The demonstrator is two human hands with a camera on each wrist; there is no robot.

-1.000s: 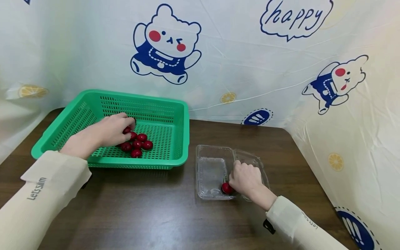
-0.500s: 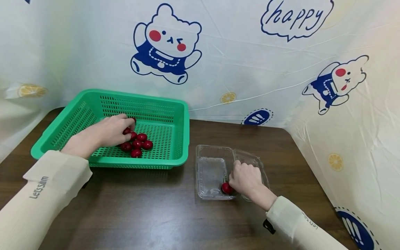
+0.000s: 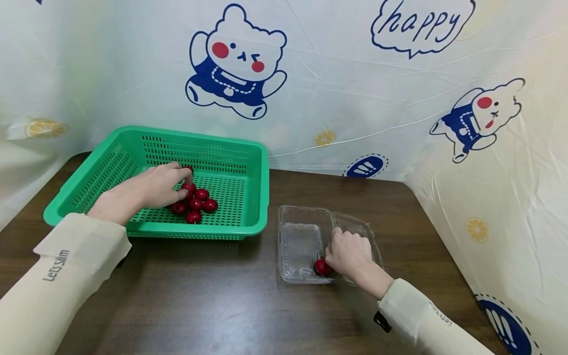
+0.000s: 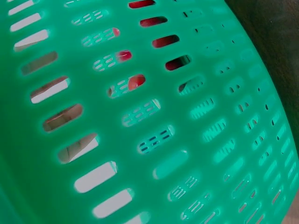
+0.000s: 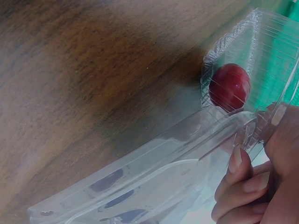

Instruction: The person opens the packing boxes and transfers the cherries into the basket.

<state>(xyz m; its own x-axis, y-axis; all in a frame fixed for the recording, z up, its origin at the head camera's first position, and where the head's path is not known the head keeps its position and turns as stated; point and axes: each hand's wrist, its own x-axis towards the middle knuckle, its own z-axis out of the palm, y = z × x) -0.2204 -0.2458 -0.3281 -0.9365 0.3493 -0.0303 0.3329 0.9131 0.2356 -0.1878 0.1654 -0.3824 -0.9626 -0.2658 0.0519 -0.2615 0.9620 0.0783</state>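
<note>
In the head view, my left hand (image 3: 157, 186) reaches into a green plastic basket (image 3: 255, 187). Its bent fingers and thumb are among several dark red cherries (image 3: 201, 195); whether they grip one I cannot tell. The left wrist view is filled by the slotted basket wall (image 4: 117, 135), with red fruit showing through the slots. My right hand (image 3: 350, 254) pinches the hinge edge of an open clear plastic box (image 3: 305, 217). One cherry (image 3: 322, 266) with a green stem lies in the box's near right corner; the right wrist view shows this cherry (image 5: 230, 86) through the clear wall.
The box's lid (image 3: 355, 224) lies folded out to the right on the brown wooden table (image 3: 199, 296). Behind and to the right hangs a white printed cloth (image 3: 319, 88). The basket stands left of the box with a gap between.
Cherries under the left fingers have shifted slightly to the right. The left hand has barely moved, and the right hand and box have kept their place.
</note>
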